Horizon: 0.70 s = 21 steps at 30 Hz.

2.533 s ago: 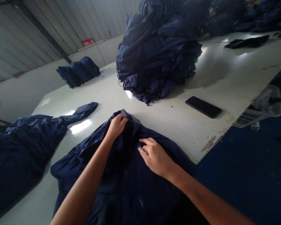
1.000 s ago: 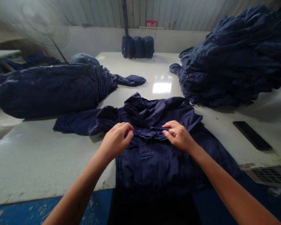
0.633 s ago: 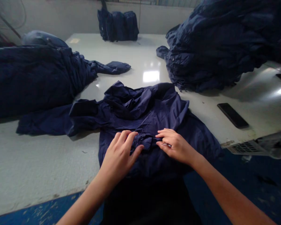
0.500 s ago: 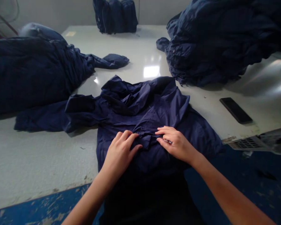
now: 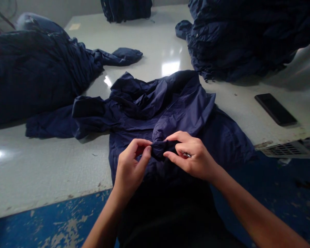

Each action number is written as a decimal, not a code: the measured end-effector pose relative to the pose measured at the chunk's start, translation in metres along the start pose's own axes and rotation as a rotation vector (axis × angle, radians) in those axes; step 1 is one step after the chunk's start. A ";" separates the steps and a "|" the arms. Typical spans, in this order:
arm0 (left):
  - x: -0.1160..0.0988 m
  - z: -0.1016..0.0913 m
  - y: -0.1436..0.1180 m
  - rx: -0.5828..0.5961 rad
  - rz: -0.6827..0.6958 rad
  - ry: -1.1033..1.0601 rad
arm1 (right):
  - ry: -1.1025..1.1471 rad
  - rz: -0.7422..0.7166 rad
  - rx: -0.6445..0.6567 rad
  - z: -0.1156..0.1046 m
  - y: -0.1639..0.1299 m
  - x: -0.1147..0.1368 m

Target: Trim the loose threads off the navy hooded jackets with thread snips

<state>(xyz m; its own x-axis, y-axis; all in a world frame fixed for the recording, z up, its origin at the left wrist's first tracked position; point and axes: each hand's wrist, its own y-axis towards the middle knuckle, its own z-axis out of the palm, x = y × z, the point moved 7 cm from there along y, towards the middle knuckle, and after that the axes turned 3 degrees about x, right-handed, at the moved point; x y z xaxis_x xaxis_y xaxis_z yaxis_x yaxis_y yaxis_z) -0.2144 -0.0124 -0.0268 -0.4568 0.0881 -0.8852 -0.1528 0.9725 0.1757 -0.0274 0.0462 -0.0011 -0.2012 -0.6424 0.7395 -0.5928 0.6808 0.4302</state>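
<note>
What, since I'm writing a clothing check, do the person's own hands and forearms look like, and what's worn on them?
The left hand and right hand are ungloved. The left forearm and right forearm are slim and bare, with no sleeve, watch or bracelet visible. Whether any ring is worn, I can't tell.

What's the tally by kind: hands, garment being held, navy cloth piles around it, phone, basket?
Hands (left hand, right hand): 2
Held garment: 1
Navy cloth piles (left pile, right pile, far pile): 3
Phone: 1
Basket: 1
Total: 8
</note>
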 end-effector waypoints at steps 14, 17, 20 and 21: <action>-0.010 0.030 -0.010 0.011 0.103 -0.076 | 0.524 0.497 -0.275 0.019 -0.011 -0.019; -0.008 0.027 -0.011 -0.030 0.116 -0.088 | 0.489 0.471 -0.220 0.017 -0.005 -0.015; -0.002 0.022 -0.015 -0.142 0.056 -0.142 | 0.440 0.433 -0.204 0.015 -0.003 -0.012; 0.000 0.021 -0.016 -0.169 0.042 -0.164 | 0.412 0.426 -0.214 0.011 -0.004 -0.010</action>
<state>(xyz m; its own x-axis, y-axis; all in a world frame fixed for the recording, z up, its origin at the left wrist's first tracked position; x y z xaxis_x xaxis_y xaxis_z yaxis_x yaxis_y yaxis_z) -0.1932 -0.0234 -0.0385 -0.3190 0.1749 -0.9315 -0.2879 0.9185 0.2711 -0.0319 0.0461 -0.0163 -0.0425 -0.1401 0.9892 -0.3491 0.9298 0.1167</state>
